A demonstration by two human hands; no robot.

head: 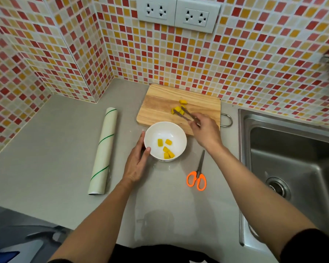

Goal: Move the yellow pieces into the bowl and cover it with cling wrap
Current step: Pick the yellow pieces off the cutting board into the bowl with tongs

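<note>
Cutting board point(160, 103) sits at 1 o'clock from the bowl point(171, 130), cling wrap roll point(104, 149) at 9, green stripes only, no writing I can read. Left hand point(136, 166) grips the bowl's rim. Right hand point(205, 131) pinches tongs point(184, 113), tips at the yellow pieces point(178, 109) on the board; several already lie in the bowl. They look soft and slick, so I'd squeeze the sides gently.

grey counter point(55, 139) | cling wrap roll point(103, 150) | bowl point(165, 130) | cutting board point(160, 103) | scissors point(198, 172)

Orange-handled scissors point(198, 172) lie closed on the grey counter point(46, 149) beside a steel sink point(311, 168), and a wooden board point(160, 105) with a wire loop point(228, 120) abuts the mosaic wall point(254, 63) below two double sockets point(196, 16).
</note>
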